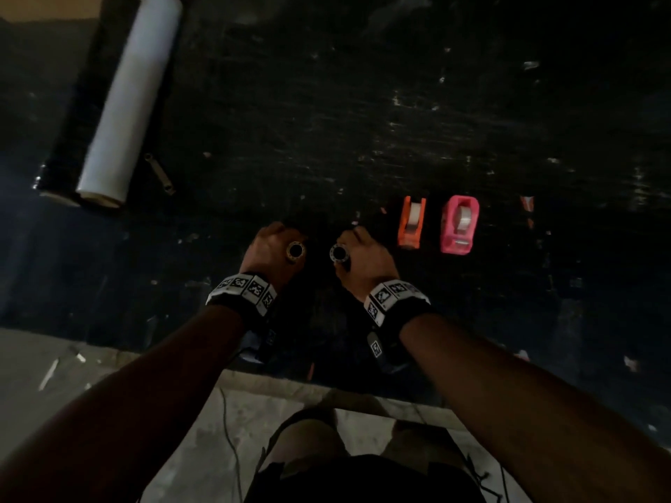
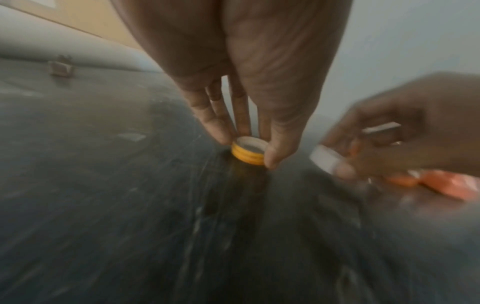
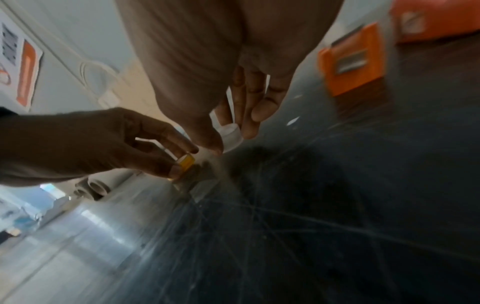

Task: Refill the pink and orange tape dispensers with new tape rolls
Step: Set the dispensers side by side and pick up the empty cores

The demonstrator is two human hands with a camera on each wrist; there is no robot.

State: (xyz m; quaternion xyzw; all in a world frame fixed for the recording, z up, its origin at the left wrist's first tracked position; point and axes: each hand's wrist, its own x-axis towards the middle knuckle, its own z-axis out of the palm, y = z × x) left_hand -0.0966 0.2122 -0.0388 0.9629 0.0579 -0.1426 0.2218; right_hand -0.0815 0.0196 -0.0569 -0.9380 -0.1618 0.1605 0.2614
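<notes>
My left hand (image 1: 283, 245) pinches a small yellow tape ring (image 1: 295, 251) between thumb and fingertips, just above the dark tabletop; the left wrist view shows this ring (image 2: 248, 153) with a white inner face. Close to its right, my right hand (image 1: 350, 248) pinches a small white tape ring (image 1: 339, 253), which appears again in the right wrist view (image 3: 230, 133). The orange dispenser (image 1: 411, 221) and the pink dispenser (image 1: 459, 225) stand side by side right of my right hand, each with a pale roll inside. Neither hand touches them.
A long white roll (image 1: 127, 103) lies against a black roll (image 1: 78, 114) at the far left, with a small metal piece (image 1: 159, 174) beside them. The scratched black table (image 1: 326, 121) ends at its near edge (image 1: 326, 379) just behind my wrists.
</notes>
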